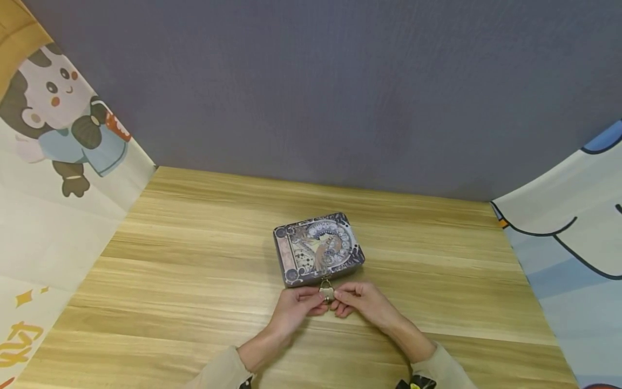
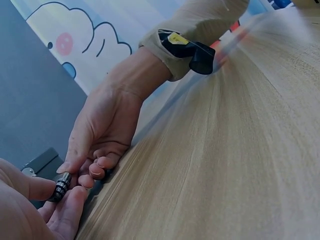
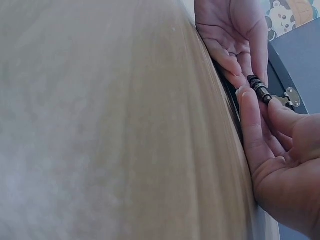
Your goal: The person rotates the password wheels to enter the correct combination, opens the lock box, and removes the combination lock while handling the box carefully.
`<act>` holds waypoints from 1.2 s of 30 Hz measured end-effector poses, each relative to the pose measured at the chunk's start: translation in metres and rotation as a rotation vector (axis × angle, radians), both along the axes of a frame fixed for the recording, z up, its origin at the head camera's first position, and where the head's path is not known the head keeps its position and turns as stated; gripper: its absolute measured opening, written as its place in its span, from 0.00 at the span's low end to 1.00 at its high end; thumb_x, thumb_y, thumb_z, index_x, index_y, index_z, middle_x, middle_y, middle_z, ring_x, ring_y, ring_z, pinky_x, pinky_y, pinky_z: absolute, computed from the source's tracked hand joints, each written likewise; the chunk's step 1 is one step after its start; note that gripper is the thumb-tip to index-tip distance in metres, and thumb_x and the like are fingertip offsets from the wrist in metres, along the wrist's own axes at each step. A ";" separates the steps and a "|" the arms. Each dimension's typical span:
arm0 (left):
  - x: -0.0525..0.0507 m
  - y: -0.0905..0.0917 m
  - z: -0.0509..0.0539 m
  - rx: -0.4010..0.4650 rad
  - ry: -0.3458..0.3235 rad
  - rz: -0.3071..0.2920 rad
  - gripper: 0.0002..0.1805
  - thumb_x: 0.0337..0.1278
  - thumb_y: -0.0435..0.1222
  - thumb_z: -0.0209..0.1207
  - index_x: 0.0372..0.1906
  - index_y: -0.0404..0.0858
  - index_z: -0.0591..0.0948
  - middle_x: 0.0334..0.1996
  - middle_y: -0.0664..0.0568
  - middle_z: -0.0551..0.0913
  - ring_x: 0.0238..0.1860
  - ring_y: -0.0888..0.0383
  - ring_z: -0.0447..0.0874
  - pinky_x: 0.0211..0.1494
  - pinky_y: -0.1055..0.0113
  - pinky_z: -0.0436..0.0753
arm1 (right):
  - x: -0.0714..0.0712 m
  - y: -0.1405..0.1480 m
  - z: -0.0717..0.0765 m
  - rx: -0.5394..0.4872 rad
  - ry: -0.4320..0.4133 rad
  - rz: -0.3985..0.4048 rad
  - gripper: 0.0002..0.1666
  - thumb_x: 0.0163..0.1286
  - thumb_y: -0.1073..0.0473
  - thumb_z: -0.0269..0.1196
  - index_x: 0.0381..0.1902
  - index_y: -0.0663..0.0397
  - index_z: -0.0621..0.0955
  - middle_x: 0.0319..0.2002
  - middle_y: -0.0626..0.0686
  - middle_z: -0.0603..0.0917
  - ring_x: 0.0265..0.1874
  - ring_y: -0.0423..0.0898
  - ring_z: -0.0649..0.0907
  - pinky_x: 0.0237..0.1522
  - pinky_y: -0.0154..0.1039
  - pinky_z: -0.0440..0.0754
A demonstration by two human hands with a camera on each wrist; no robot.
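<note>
A small brass-coloured combination padlock point(image 1: 326, 293) hangs by its shackle at the front of a decorated tin box point(image 1: 318, 249). My left hand point(image 1: 295, 309) pinches its left side between thumb and fingers. On the opposite side, the thumb and fingers of my right hand point(image 1: 367, 303) grip it too. Dark ridged number dials on the padlock point(image 2: 62, 186) face the left wrist camera, between both thumbs. In the right wrist view, a metal hasp point(image 3: 292, 97) shows on the box front behind the padlock. The box lid is down. The dial digits are too small to read.
The box stands on a wood-grain table point(image 1: 194, 243). A grey wall panel point(image 1: 311, 97) rises behind it. Cartoon-printed cloths hang along the left side point(image 1: 73, 216) and right side point(image 1: 559, 259) of the table.
</note>
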State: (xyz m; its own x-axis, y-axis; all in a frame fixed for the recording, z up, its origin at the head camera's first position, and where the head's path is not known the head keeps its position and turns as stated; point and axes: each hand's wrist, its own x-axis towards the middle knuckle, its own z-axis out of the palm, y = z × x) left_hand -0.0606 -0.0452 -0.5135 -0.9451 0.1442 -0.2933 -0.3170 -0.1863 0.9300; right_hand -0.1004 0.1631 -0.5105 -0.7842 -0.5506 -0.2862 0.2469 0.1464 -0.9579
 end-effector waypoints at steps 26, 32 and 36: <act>0.001 0.002 0.003 -0.005 -0.015 0.014 0.17 0.66 0.26 0.61 0.52 0.14 0.78 0.41 0.28 0.88 0.34 0.56 0.92 0.43 0.66 0.93 | 0.003 -0.003 0.000 0.042 0.036 -0.015 0.17 0.78 0.63 0.59 0.47 0.79 0.80 0.36 0.61 0.88 0.28 0.40 0.87 0.35 0.34 0.91; 0.000 0.003 0.002 -0.014 -0.014 0.021 0.16 0.66 0.26 0.61 0.51 0.14 0.78 0.39 0.28 0.88 0.33 0.58 0.91 0.42 0.66 0.93 | 0.002 -0.003 0.000 0.064 0.036 -0.019 0.16 0.78 0.63 0.59 0.47 0.77 0.80 0.36 0.61 0.88 0.29 0.40 0.87 0.36 0.34 0.92; 0.000 0.003 0.002 -0.012 -0.013 0.023 0.16 0.66 0.26 0.61 0.50 0.14 0.79 0.39 0.28 0.88 0.33 0.58 0.91 0.42 0.66 0.93 | 0.002 -0.003 0.000 0.074 0.037 -0.018 0.16 0.78 0.63 0.59 0.47 0.77 0.80 0.36 0.62 0.88 0.29 0.40 0.87 0.36 0.34 0.92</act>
State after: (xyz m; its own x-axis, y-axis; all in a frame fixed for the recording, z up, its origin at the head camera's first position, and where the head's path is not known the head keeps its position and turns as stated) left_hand -0.0610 -0.0423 -0.5119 -0.9443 0.1191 -0.3068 -0.3246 -0.1823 0.9281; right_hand -0.0981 0.1600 -0.5101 -0.8047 -0.5145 -0.2963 0.2151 0.2125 -0.9532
